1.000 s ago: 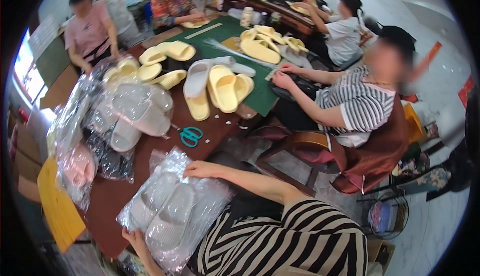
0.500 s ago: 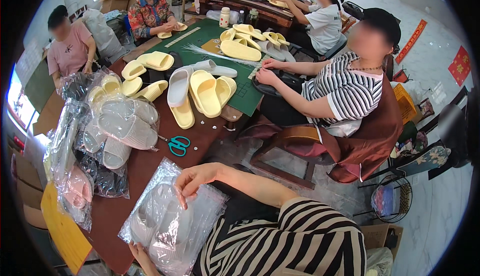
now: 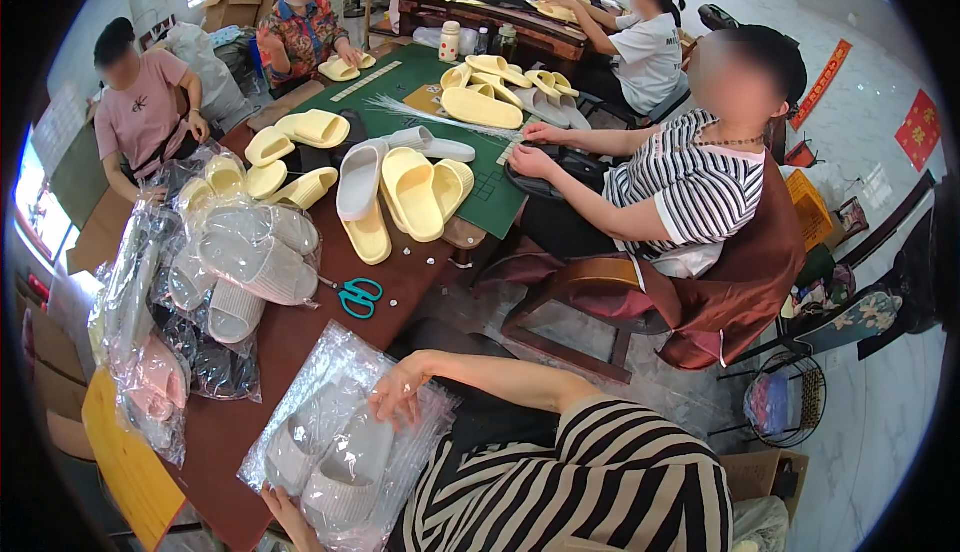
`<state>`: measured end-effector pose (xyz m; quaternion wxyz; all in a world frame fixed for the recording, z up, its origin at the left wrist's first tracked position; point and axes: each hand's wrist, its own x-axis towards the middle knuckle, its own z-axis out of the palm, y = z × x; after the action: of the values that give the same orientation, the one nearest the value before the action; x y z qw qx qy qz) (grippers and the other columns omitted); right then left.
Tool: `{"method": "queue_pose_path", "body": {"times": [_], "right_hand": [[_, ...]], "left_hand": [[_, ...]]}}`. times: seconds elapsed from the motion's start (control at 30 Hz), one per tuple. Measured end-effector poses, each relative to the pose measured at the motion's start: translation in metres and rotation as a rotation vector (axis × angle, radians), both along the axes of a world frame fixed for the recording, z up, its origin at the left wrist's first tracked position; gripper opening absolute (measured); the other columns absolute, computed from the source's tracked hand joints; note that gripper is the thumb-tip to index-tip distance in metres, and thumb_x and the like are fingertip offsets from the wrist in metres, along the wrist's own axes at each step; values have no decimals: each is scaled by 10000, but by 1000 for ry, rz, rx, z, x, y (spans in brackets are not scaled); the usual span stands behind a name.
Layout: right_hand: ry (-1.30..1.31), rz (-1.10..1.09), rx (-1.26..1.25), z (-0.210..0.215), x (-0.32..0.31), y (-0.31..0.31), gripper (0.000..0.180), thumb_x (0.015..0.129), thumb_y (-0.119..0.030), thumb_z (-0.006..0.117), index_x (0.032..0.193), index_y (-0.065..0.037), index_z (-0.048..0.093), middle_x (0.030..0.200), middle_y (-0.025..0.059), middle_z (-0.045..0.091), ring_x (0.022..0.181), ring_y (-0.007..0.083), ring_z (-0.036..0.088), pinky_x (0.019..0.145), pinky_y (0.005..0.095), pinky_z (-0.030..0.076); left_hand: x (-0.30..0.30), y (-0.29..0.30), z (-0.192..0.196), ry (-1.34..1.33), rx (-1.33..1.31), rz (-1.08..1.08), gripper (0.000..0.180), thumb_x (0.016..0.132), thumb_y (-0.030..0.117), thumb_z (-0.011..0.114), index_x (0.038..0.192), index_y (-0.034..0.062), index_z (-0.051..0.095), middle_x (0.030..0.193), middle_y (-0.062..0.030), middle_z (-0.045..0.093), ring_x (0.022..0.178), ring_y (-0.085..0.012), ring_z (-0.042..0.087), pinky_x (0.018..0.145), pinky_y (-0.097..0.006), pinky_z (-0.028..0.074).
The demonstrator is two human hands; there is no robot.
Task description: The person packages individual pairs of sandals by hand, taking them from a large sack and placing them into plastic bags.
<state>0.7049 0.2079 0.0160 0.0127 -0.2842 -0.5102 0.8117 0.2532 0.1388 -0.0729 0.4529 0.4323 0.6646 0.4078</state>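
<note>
A clear plastic bag (image 3: 300, 384) with a pair of grey slippers (image 3: 350, 457) inside lies at the near table edge, partly over my lap. My left hand (image 3: 288, 514) holds the bag's lower edge, its fingers along the near side and the thumb hidden. Across the bag's right side rests my right hand (image 3: 400, 392), fingers spread and pointing down onto the plastic beside the slippers. Teal-handled scissors (image 3: 359, 298) lie just beyond the bag. To the left is a heap of bagged grey slippers (image 3: 258, 252), with a bagged pink pair (image 3: 158, 387) near it.
Loose yellow slippers (image 3: 412, 192) and grey ones cover the far part of the brown table (image 3: 290, 337) and the green mat (image 3: 490, 192). A co-worker in a striped top (image 3: 690, 182) sits to the right with a dark slipper. Other people sit around the tables.
My right hand has lowered from a pinch above the bag to spread fingers on it, shifting slightly right. The bag's plastic lies flatter. Across the table, a co-worker has raised one hand.
</note>
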Motion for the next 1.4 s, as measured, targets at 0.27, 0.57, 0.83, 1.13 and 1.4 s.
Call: {"method": "queue_pose_path", "body": {"times": [0.27, 0.57, 0.83, 1.13, 1.4], "right_hand": [[-290, -83, 711, -6, -3, 0, 385, 848, -350, 707, 744, 3, 597, 733, 128, 668, 712, 235, 705, 635, 363, 577], [-263, -282, 1193, -6, -20, -6, 755, 759, -414, 753, 1354, -72, 439, 1296, 226, 446, 1210, 400, 470, 1028, 435, 401], [-365, -392, 1040, -28, -28, -6, 876, 720, -413, 775, 1406, -64, 358, 1345, 268, 422, 1248, 401, 451, 1055, 468, 378], [-113, -287, 1054, -34, -34, 5, 880, 739, -237, 779, 1483, -162, 314, 1457, 216, 369, 1097, 316, 560, 916, 405, 484], [17, -306, 582, -33, -18, 0, 477, 839, -174, 691, 1283, -106, 530, 1293, 74, 536, 1218, 189, 481, 1013, 357, 403]], "left_hand": [[14, -3, 13, -138, 37, -7, 403, 1019, 188, 431, 1385, 35, 359, 1282, -126, 475, 1144, -215, 469, 955, -330, 396], [26, -4, 27, -183, 123, -16, 383, 1023, 145, 411, 1375, 3, 356, 1304, -135, 457, 1176, -216, 449, 1015, -335, 355], [31, -12, 33, -266, 170, 6, 376, 1021, 131, 415, 1381, 47, 344, 1315, -96, 448, 1180, -206, 469, 953, -357, 436], [35, -13, 34, -301, 128, 44, 366, 1019, 158, 442, 1366, 71, 369, 1266, -85, 464, 1151, -195, 482, 947, -365, 442], [41, -12, 50, -367, 30, 181, 336, 1017, 177, 438, 1333, 71, 399, 1171, -107, 510, 867, -187, 593, 713, -328, 552]]}}
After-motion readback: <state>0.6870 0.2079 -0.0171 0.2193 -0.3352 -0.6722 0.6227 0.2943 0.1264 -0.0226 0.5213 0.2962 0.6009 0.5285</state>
